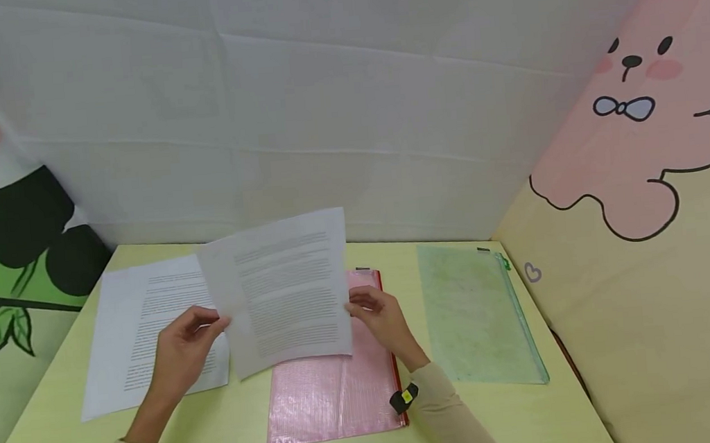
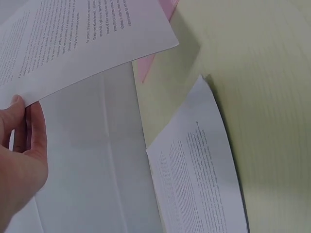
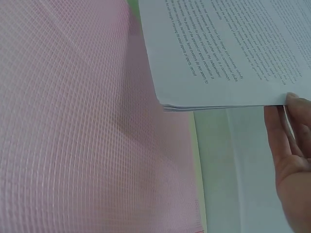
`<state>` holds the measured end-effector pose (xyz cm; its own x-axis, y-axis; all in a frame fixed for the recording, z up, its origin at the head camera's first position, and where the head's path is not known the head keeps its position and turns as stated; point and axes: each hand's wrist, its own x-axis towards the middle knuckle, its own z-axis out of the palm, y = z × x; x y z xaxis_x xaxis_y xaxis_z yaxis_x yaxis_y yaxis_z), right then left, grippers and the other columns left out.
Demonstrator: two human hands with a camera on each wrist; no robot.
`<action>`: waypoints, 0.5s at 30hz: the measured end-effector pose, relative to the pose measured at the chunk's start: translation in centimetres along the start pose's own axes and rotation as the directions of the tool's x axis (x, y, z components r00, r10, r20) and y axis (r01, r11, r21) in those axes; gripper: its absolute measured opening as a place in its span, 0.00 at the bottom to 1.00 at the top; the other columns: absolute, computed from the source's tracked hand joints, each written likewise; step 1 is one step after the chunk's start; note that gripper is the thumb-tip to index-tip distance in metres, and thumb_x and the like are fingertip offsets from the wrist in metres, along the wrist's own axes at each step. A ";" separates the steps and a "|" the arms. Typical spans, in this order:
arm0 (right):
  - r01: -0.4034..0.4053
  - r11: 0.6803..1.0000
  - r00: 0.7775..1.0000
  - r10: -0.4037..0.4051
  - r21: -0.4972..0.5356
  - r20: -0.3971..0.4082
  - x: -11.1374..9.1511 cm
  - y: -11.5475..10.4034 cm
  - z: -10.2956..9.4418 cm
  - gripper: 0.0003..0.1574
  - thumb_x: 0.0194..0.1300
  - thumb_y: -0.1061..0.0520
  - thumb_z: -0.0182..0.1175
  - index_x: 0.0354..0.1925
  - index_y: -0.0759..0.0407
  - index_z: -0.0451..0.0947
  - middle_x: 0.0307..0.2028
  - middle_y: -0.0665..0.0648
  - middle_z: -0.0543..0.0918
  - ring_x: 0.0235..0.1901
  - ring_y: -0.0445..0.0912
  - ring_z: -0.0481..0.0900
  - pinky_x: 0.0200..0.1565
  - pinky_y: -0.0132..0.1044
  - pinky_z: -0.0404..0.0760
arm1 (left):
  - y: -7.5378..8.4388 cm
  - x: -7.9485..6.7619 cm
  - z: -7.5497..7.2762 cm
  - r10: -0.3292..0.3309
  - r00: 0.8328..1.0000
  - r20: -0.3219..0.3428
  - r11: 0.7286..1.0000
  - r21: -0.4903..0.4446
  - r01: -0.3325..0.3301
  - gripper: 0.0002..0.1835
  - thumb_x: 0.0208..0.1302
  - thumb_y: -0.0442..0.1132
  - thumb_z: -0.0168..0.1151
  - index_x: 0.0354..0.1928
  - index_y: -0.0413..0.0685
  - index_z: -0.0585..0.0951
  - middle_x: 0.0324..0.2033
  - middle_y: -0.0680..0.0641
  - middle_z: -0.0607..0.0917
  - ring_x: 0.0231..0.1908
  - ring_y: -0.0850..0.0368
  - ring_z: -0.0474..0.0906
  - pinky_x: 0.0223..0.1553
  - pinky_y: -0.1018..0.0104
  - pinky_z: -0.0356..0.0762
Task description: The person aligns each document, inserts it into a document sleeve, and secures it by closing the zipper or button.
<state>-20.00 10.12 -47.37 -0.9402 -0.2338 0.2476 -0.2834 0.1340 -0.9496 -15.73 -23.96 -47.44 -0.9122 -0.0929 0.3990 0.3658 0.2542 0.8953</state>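
Both hands hold up a thin stack of printed paper sheets [image 1: 292, 296], tilted to face me. My left hand [image 1: 183, 350] pinches its left edge between thumb and fingers; in the left wrist view the thumb [image 2: 16, 102] lies on the printed face. On the right edge, my right hand [image 1: 384, 323] has the same kind of pinch, and several layered sheet edges [image 3: 194, 108] show there. Beneath the raised sheets lies a pink mesh zipper folder [image 1: 331, 400], partly covered by them in the head view. A second printed paper stack [image 1: 120, 344] rests on the table behind my left hand.
To the right, a green translucent zipper folder [image 1: 481, 316] lies flat on the pale yellow table [image 1: 222, 440]. A white cloth wall [image 1: 321, 113] stands behind the table's far edge. The right side has a panel with a pink bear [image 1: 686, 133].
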 end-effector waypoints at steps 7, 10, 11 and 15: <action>0.010 1.000 1.000 -0.010 0.013 -0.008 -1.1 0.5 -1.6 0.15 0.66 0.72 0.65 0.51 0.69 0.80 0.47 0.66 0.85 0.46 0.51 0.85 0.50 0.36 0.86 | 0.6 -1.6 1.8 0.002 1.000 0.014 0.998 -0.070 -0.001 0.06 0.62 0.19 0.66 0.40 0.28 0.81 0.34 0.48 0.85 0.37 0.65 0.85 0.40 0.77 0.82; 0.014 1.000 1.000 -0.014 0.009 0.005 -1.5 0.8 -2.3 0.14 0.66 0.71 0.65 0.50 0.69 0.80 0.46 0.66 0.84 0.46 0.48 0.85 0.49 0.36 0.86 | 0.6 -2.1 2.3 0.000 1.000 0.024 0.997 -0.081 0.002 0.06 0.62 0.20 0.67 0.39 0.31 0.82 0.34 0.47 0.85 0.37 0.65 0.85 0.39 0.77 0.82; 0.010 1.000 1.000 -0.010 0.003 0.006 -1.6 0.9 -2.5 0.13 0.67 0.71 0.65 0.50 0.68 0.81 0.45 0.65 0.84 0.46 0.47 0.85 0.49 0.35 0.86 | 0.6 -2.2 2.5 0.011 0.999 0.031 0.997 -0.076 -0.008 0.06 0.62 0.20 0.66 0.39 0.31 0.82 0.34 0.47 0.85 0.37 0.65 0.85 0.39 0.77 0.82; -0.013 1.000 1.000 0.013 -0.007 0.013 -2.2 0.8 -3.1 0.11 0.67 0.70 0.66 0.48 0.69 0.80 0.43 0.65 0.84 0.45 0.45 0.84 0.47 0.32 0.85 | 0.6 -2.8 3.0 0.023 0.999 0.046 0.995 -0.095 -0.019 0.06 0.62 0.19 0.66 0.39 0.30 0.81 0.34 0.45 0.84 0.37 0.63 0.84 0.39 0.77 0.82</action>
<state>-18.74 13.74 -48.09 -0.9415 -0.2440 0.2324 -0.2721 0.1438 -0.9514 -13.53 -20.68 -48.58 -0.9110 -0.0427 0.4103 0.3987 0.1637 0.9023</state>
